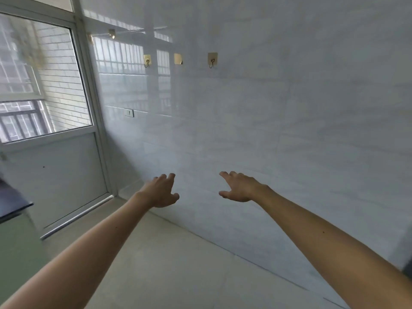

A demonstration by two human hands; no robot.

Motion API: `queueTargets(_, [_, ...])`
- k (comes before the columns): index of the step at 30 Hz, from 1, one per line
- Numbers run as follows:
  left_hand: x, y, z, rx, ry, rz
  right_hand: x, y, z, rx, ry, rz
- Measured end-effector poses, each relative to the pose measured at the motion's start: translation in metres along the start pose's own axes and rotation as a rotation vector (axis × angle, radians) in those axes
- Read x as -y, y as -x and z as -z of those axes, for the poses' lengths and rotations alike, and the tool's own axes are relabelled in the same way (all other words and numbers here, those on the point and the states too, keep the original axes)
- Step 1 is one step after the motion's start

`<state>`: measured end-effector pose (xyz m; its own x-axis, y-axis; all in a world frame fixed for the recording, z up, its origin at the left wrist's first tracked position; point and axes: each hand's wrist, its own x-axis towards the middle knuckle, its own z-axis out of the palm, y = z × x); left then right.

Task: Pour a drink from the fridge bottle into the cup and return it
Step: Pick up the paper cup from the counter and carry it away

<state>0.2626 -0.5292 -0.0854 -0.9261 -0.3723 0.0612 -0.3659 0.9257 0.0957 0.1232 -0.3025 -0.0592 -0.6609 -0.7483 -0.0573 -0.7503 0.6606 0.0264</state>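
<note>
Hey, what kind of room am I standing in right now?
Probably a tiled utility or kitchen-type room at home. Glossy pale wall tiles carry gold stick-on hooks, a metal-framed glazed door looks onto a barred balcony, and a dark countertop edge shows at left. Both hands are empty; no fridge is visible.

Neither bottle, cup nor fridge is shown in the head view. Only the left hand (pixel 161 191) and the right hand (pixel 239 187) are seen, both stretched forward with fingers spread and nothing held, set apart before a tiled wall.
</note>
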Motion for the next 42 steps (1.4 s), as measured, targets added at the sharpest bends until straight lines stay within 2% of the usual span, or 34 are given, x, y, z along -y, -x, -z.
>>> queueTargets(7, [0.074, 0.02, 0.001, -0.01, 0.087, 0.176, 0.059, -0.06, -0.003, 0.012, -0.031, 0.171])
queueTargets(16, [0.143, 0.029, 0.0, -0.011, 0.084, 0.467, 0.133, -0.165, -0.006, 0.037, -0.043, 0.434])
queueTargets(25, [0.176, 0.048, -0.001, -0.009, 0.085, 0.724, 0.214, -0.241, -0.007, 0.055, -0.074, 0.699])
queueTargets(33, [0.203, 0.11, 0.001, -0.006, 0.094, 1.002, 0.308, -0.253, -0.023, 0.088, -0.085, 0.972])
queueTargets(42, [0.222, 0.22, 0.0, -0.024, 0.109, 1.311, 0.435, -0.206, -0.036, 0.09, -0.013, 1.308])
